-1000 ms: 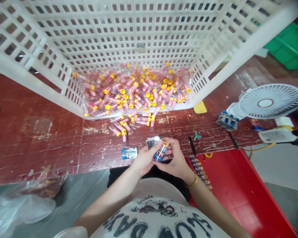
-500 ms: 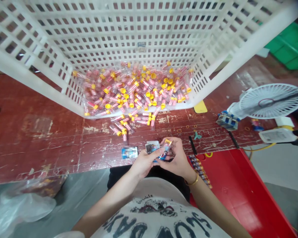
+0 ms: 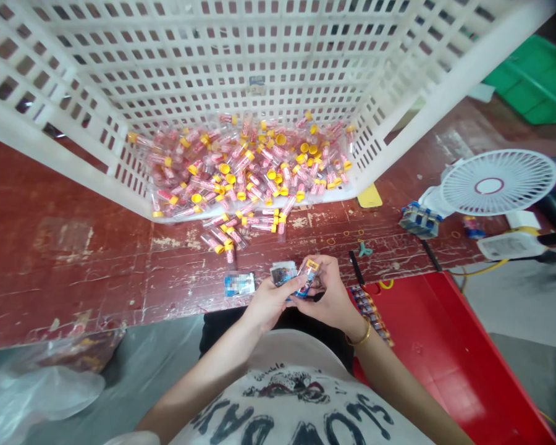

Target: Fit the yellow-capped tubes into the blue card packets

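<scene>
Tubes with yellow caps (image 3: 241,164), pink inside, lie heaped in the low side of a tilted white basket (image 3: 463,83) at the far side of the red bench (image 3: 50,266); several loose tubes (image 3: 262,220) have spread out before it. At the near edge, the hands come together, both curled mostly closed. Left hand (image 3: 266,303) pinches thin printed sachets (image 3: 283,274), its thumb lying across a blue-printed tube (image 3: 308,278) with a yellow top. Right hand (image 3: 332,300) wraps around the right side of that tube; its hidden fingertips cannot be made out. Just left of the hands, a blue-and-silver sachet (image 3: 241,284) lies flat. To the right, a red tray (image 3: 445,346) carries a row of small packs (image 3: 372,314), and farther off stands a white fan (image 3: 514,179) beside a blue bundle (image 3: 419,220).
</scene>
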`<move>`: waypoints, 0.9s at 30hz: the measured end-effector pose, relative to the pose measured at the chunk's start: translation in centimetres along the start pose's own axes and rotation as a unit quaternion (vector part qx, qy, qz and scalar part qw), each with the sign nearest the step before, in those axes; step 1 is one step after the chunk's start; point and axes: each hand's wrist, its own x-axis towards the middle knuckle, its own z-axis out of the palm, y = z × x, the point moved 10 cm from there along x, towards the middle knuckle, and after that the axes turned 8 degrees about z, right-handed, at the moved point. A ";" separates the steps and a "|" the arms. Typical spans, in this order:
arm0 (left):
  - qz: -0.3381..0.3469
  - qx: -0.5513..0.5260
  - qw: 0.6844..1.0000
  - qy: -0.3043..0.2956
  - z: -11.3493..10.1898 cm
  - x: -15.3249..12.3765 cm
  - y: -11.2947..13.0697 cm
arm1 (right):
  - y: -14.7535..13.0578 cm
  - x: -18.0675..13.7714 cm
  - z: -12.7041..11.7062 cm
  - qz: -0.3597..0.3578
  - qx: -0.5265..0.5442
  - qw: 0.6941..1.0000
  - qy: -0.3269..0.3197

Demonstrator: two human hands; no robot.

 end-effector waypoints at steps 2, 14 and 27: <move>-0.001 0.001 1.000 -0.001 0.2 0.0 -0.1 | 0.1 -0.2 0.0 0.002 0.003 1.000 -0.002; 0.016 0.051 0.998 -0.043 0.3 -0.2 -0.5 | -0.3 -0.7 -2.3 0.016 0.094 0.995 0.020; -0.076 0.201 0.962 -0.167 1.7 -1.0 -4.7 | 19.5 -24.4 -26.7 0.303 -0.102 0.818 0.479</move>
